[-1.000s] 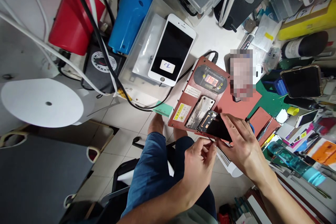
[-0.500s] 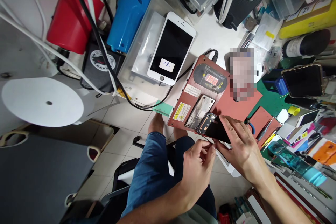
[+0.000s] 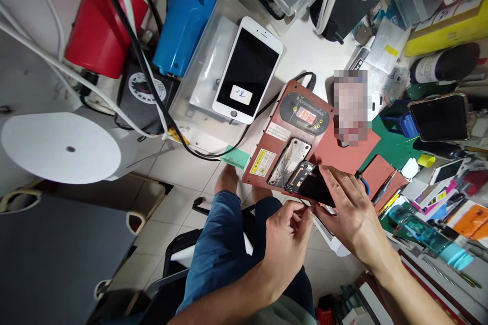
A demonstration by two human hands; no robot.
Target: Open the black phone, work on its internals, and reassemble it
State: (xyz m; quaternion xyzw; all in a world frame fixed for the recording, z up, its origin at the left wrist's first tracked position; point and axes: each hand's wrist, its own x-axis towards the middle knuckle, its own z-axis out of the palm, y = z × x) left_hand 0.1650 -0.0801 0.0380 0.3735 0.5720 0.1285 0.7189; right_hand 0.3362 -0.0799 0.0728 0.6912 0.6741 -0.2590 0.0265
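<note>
My right hand (image 3: 348, 208) holds a dark phone screen (image 3: 313, 186) by its right end, fingers on top and thumb along the near side. The screen's other end, with a black frame and copper-coloured patches, rests at the lower edge of a red-brown heating plate (image 3: 253, 170) with a lit red display. Beside the screen's near edge, my left hand (image 3: 287, 241) is closed in a pinch, its fingertips close to my right thumb. A thin dark line runs from the pinch along that edge; what it is I cannot make out.
A white phone (image 3: 247, 71) with a paper label lies on a clear plastic box at the back. Black and white cables hang at the left, near a blue device (image 3: 190, 15). To the right are tools, a propped dark phone (image 3: 440, 117) and a teal bottle (image 3: 430, 238).
The view has shifted very slightly. Both hands and the phone screen stay nearly where they were.
</note>
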